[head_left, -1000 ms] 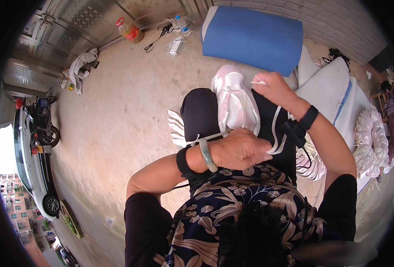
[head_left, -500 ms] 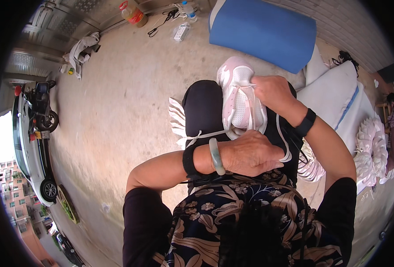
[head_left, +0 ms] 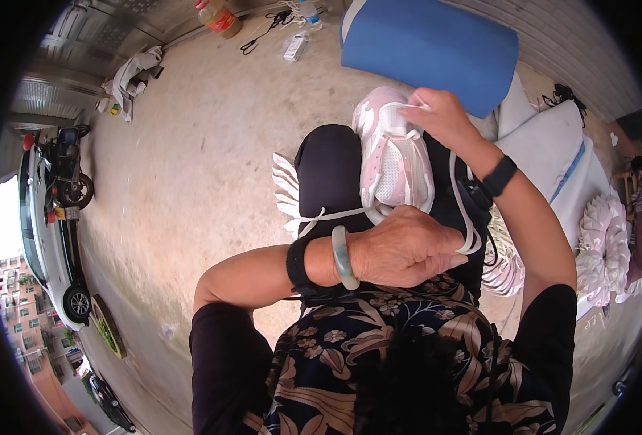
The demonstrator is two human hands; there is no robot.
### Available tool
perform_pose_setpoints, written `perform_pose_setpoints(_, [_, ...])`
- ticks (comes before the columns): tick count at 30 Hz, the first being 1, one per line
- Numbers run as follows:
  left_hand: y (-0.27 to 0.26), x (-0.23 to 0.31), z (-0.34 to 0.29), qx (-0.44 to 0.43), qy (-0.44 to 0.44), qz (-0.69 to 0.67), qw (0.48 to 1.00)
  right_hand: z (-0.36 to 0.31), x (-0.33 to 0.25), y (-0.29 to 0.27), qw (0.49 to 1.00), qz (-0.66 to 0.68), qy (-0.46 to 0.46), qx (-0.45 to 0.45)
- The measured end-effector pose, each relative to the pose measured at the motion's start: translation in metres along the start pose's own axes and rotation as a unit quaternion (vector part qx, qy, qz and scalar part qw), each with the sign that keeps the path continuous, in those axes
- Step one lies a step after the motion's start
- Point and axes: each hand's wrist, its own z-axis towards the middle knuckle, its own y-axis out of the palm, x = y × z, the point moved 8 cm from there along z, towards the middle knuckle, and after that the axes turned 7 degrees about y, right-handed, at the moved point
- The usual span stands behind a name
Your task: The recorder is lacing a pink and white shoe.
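A pink and white sneaker upper (head_left: 397,170) lies over my lap, toe pointing away from me, its opening facing up. My left hand (head_left: 408,250) is closed near its heel end, around a looped white shoelace (head_left: 472,235) that sticks out past the fingers. Above the toe end, my right hand (head_left: 441,119) is raised with thumb and forefinger pinched on what looks like a thin white lace end. More lace crosses the upper's throat. A white cord (head_left: 343,214), knotted over my left thigh, runs toward the heel.
Stacked pale uppers lie left of my leg (head_left: 286,192), right of it (head_left: 506,264) and farther right (head_left: 602,243). Ahead are a blue roll (head_left: 430,51), white sheets (head_left: 542,148), scissors (head_left: 250,46) and bottles (head_left: 219,20). A motorbike (head_left: 71,170) and white car (head_left: 45,246) stand left.
My right hand has moved from the upper's side up and away toward its toe, lifting off it. My left hand stays near the heel, still closed on the looped lace.
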Motion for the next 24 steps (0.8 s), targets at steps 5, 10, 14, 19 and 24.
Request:
perform_pose_setpoints(5, [-0.003, 0.002, 0.002, 0.01, -0.003, -0.059, 0.998, 0.01, 0.008, 0.023, 0.995, -0.063, 0.021, -0.078])
perform_pose_setpoints(10, [0.014, 0.038, 0.014, -0.054, 0.024, -0.27, 0.961, 0.008, 0.018, 0.032, 0.993, -0.02, 0.062, -0.096])
perform_pose_setpoints(14, [0.017, 0.034, 0.023, -0.076, 0.007, -0.289, 0.954, 0.007, 0.015, 0.027, 0.997, -0.018, 0.036, -0.059])
perform_pose_setpoints(19, [0.024, 0.033, 0.029, -0.067, 0.01, -0.268, 0.961, 0.004, 0.017, 0.024, 0.997, -0.019, 0.043, -0.059])
perform_pose_setpoints(24, [0.015, 0.041, 0.028, -0.035, 0.057, -0.173, 0.983, -0.021, 0.015, 0.001, 0.953, 0.15, 0.24, -0.111])
